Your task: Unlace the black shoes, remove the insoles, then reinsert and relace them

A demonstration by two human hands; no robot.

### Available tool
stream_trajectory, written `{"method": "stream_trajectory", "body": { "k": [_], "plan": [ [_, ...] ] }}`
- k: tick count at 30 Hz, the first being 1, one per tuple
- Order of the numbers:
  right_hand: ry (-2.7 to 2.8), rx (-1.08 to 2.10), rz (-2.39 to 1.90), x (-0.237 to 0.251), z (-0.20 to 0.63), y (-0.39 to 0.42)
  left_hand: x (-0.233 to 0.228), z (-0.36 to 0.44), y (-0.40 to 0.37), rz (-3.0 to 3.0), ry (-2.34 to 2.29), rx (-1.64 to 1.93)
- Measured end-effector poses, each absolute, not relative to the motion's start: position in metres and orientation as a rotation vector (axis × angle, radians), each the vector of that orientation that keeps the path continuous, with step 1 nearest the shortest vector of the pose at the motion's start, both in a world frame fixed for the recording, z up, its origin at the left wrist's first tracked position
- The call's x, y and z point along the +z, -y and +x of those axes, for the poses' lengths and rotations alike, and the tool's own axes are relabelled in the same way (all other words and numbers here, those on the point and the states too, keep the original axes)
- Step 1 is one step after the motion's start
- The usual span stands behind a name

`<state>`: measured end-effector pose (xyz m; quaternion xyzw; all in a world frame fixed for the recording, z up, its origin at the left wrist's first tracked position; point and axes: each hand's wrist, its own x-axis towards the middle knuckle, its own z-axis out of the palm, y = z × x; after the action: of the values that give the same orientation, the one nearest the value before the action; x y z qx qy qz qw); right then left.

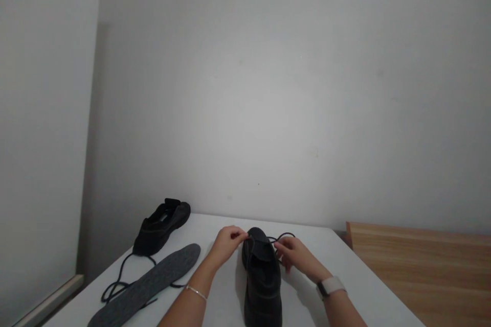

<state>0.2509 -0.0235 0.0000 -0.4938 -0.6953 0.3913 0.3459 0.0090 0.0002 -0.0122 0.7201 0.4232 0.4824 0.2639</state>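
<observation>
1. I see a black shoe [263, 281] standing on the white table [226, 294], low in the middle of my view, running lengthwise away from me toward the wall.
2. My left hand [227, 243] sits at the far left edge of that shoe, fingers drawn together in a pinch on the thin black lace [282, 237] where it meets the upper.
3. My right hand [293, 254] is on the shoe's far right side, fingers curled and closed around the same lace, which loops out just beyond the fingertips.
4. A thin bracelet [196, 293] circles my left wrist; a watch with a pale band [330, 286] is on my right wrist.
5. To the left, a grey insole [148, 284] lies flat on the table, well apart from the shoe in my hands.
6. A second black shoe [162, 227] rests farther back on the left, near the wall, with a loose black lace [120, 278] trailing from it toward the table's near edge, partly under the insole.
7. On the right, a wooden surface [422, 271] stands just beside the table.
</observation>
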Motion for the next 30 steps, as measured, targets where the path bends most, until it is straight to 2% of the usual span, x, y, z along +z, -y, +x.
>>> {"method": "stream_trajectory", "body": {
  "k": [3, 6, 8, 15, 21, 30],
  "plan": [
    [1.888, 0.861, -1.535, 0.011, 0.259, 0.039, -0.008, 0.009, 0.004, 2.069, -1.277, 1.400],
    [1.903, 0.284, -1.507, 0.034, 0.252, 0.054, -0.004, 0.012, 0.009, 2.131, -1.344, 1.455],
    [1.944, 0.023, -1.444, 0.050, 0.238, 0.061, -0.003, 0.013, 0.010, 2.137, -1.330, 1.451],
    [2.468, -0.442, -1.597, 0.068, 0.182, 0.055, -0.007, 0.009, 0.012, 2.209, -1.208, 1.321],
    [2.538, -0.534, -1.604, 0.072, 0.171, 0.049, -0.013, 0.008, 0.013, 2.319, -1.563, 1.073],
    [2.603, -0.504, -1.578, 0.073, 0.176, 0.049, -0.013, 0.010, 0.012, 2.269, -1.779, 1.014]
  ]
}}
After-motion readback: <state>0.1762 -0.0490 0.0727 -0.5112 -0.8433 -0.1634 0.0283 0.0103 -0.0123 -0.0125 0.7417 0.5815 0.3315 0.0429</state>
